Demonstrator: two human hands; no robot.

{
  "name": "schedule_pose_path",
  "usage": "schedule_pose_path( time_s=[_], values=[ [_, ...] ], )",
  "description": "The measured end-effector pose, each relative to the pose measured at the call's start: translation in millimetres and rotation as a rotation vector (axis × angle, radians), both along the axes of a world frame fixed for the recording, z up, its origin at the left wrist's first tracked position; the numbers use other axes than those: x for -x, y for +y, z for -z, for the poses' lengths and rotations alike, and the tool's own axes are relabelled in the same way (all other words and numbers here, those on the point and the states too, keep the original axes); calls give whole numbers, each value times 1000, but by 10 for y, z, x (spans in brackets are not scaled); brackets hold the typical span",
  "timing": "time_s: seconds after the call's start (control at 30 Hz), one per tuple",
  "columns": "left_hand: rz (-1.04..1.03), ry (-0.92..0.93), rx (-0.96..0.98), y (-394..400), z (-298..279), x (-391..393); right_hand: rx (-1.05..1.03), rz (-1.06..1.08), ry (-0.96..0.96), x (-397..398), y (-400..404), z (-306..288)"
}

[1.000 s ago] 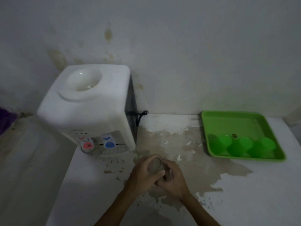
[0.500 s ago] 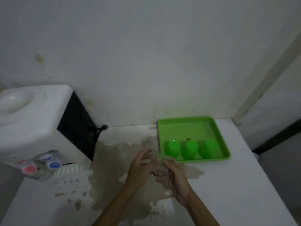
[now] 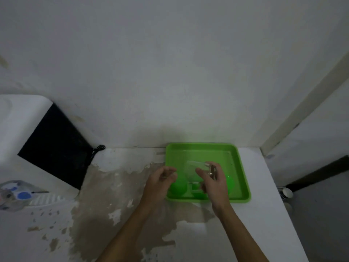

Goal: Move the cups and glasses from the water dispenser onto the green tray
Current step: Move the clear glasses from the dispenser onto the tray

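Note:
A green tray (image 3: 204, 150) sits against the back wall on the white counter. Green cups stand upside down along its front edge: one at the left (image 3: 178, 187), one at the right (image 3: 230, 183), and one between them mostly hidden by my right hand. My right hand (image 3: 212, 181) holds a clear glass (image 3: 192, 170) tilted above the tray's middle. My left hand (image 3: 160, 183) hovers at the tray's left edge, fingers loosely curled, holding nothing that I can see. The white water dispenser (image 3: 20, 129) stands at the far left, its taps (image 3: 22, 195) blurred.
The counter (image 3: 264, 214) has peeling paint and brown patches in the middle. A black cord (image 3: 98, 149) hangs behind the dispenser. The counter ends at the right, where a dark floor strip and a small round object (image 3: 287, 192) show.
Both hands moved right, from the counter's middle to over the tray. The glass went with them and now rests in the right hand alone; the left hand has come off it.

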State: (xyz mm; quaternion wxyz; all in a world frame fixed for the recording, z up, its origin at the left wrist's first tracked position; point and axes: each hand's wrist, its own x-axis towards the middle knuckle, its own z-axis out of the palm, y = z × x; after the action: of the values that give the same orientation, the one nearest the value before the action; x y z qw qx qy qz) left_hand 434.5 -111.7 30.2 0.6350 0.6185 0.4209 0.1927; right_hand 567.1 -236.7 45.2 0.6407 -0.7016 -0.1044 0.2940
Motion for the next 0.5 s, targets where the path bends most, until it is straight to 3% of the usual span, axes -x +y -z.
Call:
schedule_pose_path(
  time_s=[0.23,0.5],
  values=[
    [-33,67,-10,368,299,-256,201,-46,-246,-642,426,252],
    [-52,153,15,654,650,-490,485,-449,-491,-914,924,682]
  ],
)
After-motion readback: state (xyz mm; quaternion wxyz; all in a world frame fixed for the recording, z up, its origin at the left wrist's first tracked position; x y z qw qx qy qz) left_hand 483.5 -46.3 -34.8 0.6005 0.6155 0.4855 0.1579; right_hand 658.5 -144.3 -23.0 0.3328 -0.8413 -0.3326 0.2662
